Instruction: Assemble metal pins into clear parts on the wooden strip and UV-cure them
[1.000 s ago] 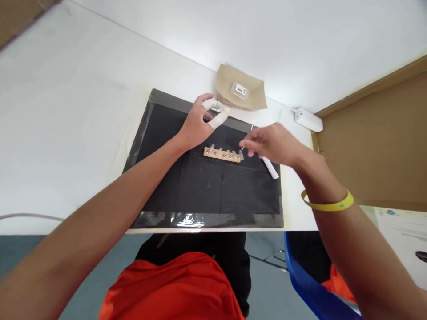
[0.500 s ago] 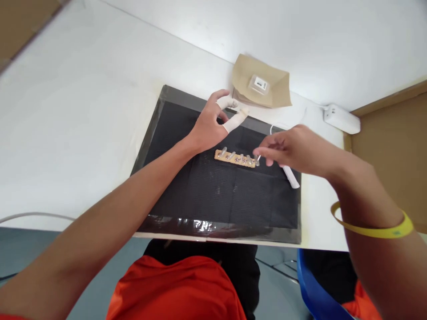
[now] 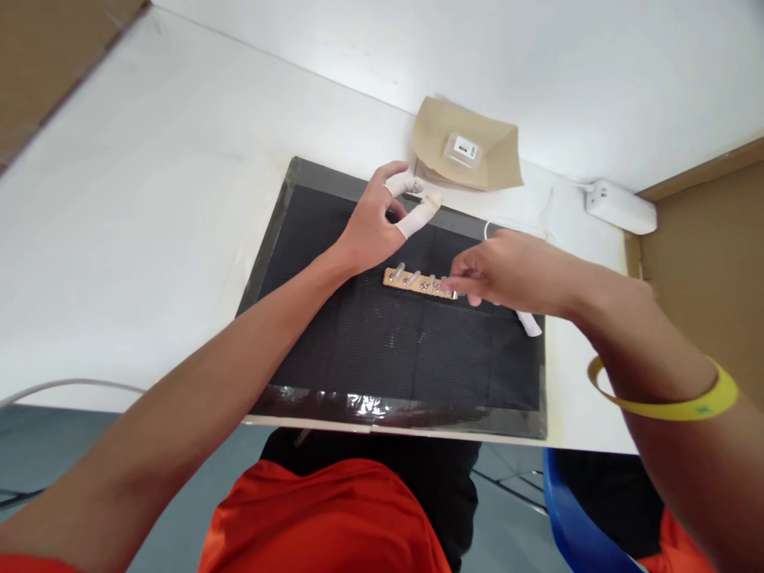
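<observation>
A narrow tan strip (image 3: 399, 281) lies on the black mat (image 3: 382, 342), with several small clear tube-like pieces (image 3: 413, 278) and shiny metal bits along it. My right hand (image 3: 495, 270) is closed in a pinch over the strip's right end and covers part of it. A small shiny bit shows under its fingertips; what the pinch holds is too small to make out. Past the strip, my left hand (image 3: 387, 211) hovers over the mat's far edge, thumb and fingers apart with nothing between them. White finger covers (image 3: 418, 219) sit on two of its digits.
Behind the mat stands a tan paper tray (image 3: 435, 163) with a labelled clear box (image 3: 463, 149) in it. A white power strip (image 3: 621, 207) lies at the right by a cardboard wall (image 3: 704, 239). A white handle-like object (image 3: 528, 323) is partly under my right hand.
My right hand has moved left and slightly down onto the strip's right end, hiding the shiny piece seen at its fingertips before. My left hand has stayed nearly still.
</observation>
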`<state>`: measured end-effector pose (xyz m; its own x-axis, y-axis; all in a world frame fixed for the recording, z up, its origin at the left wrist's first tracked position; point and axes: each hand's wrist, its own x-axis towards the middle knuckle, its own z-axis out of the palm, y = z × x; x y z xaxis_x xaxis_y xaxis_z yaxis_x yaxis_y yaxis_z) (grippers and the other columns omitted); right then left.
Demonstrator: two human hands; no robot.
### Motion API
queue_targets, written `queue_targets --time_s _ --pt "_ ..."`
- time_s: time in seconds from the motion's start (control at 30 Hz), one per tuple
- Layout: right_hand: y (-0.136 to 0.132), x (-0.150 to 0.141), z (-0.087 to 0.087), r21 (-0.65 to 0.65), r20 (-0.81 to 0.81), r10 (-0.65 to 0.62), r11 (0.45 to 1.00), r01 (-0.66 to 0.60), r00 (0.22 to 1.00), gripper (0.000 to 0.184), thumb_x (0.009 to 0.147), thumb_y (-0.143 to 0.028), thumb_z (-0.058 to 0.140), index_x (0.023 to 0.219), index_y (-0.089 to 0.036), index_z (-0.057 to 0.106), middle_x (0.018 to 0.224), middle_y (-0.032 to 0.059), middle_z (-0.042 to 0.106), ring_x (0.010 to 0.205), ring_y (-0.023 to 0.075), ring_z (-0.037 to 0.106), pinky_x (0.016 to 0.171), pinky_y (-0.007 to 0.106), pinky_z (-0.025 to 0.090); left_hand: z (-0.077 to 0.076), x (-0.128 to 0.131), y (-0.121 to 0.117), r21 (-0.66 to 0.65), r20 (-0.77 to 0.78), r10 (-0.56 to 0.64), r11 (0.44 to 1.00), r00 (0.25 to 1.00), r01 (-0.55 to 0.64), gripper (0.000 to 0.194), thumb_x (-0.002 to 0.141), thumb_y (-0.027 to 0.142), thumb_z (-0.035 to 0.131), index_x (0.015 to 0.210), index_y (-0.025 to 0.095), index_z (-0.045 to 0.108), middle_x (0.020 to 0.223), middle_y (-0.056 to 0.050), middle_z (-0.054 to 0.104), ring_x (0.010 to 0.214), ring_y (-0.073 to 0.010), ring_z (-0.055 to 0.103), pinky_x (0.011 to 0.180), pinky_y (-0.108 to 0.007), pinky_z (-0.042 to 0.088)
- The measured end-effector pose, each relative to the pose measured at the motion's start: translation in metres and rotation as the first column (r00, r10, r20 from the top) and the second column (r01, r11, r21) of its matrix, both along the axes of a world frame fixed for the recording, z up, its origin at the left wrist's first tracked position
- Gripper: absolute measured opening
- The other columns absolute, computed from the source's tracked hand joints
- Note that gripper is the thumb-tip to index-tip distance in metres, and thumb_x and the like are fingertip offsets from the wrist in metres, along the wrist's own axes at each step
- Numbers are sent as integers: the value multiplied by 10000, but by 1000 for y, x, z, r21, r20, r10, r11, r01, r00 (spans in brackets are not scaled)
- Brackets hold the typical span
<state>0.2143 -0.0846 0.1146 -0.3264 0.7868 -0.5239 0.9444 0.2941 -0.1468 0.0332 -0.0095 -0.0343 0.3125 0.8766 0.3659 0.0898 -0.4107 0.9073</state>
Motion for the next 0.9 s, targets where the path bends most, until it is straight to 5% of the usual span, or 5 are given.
queue_targets --time_s 0.2,0.33,0.5,0.67,0.9 --pt "4 -2 7 140 67 -87 987 77 994 400 967 -443 645 619 -249 671 568 1 703 502 166 522 603 359 342 2 -2 0 -18 0 -12 1000 1000 12 416 912 616 685 1153 277 673 1545 -78 492 836 -123 665 848 -338 601" --pt "3 -3 7 -71 17 -27 997 28 999 417 964 -409 657 582 -242 648 570 -11 690 499 155 529 604 358 328 5 -4 -1 -14 -35 -9 1000 999 9 385 935 586 669 1154 270 685 1542 -85 493 870 -141 684 799 -331 602" --pt "5 -1 8 113 -12 -108 988 109 994 369 949 -415 671 617 -256 684 548 -12 638 522 162 537 639 363 344 7 -4 -2 -26 -33 -9 1000 999 8 394 930 604 669 1165 288 671 1551 -59 485 885 -138 679 728 -297 598" --pt "3 -4 6 -27 -68 70 997 -72 995 394 963 -432 634 618 -246 671 557 -6 642 516 154 515 619 372 323 7 -3 -2 -22 -43 -17 1000 999 16 403 938 621 645 1152 281 670 1558 -55 488 855 -118 655 742 -283 602" --pt "7 -5 4 84 -114 -13 996 23 993 482 931 -498 672 527 -243 608 484 5 538 591 188 578 638 353 343 4 -3 0 -19 -34 -25 1000 999 24 391 936 602 656 1157 280 673 1555 -63 480 848 -122 638 724 -287 601"
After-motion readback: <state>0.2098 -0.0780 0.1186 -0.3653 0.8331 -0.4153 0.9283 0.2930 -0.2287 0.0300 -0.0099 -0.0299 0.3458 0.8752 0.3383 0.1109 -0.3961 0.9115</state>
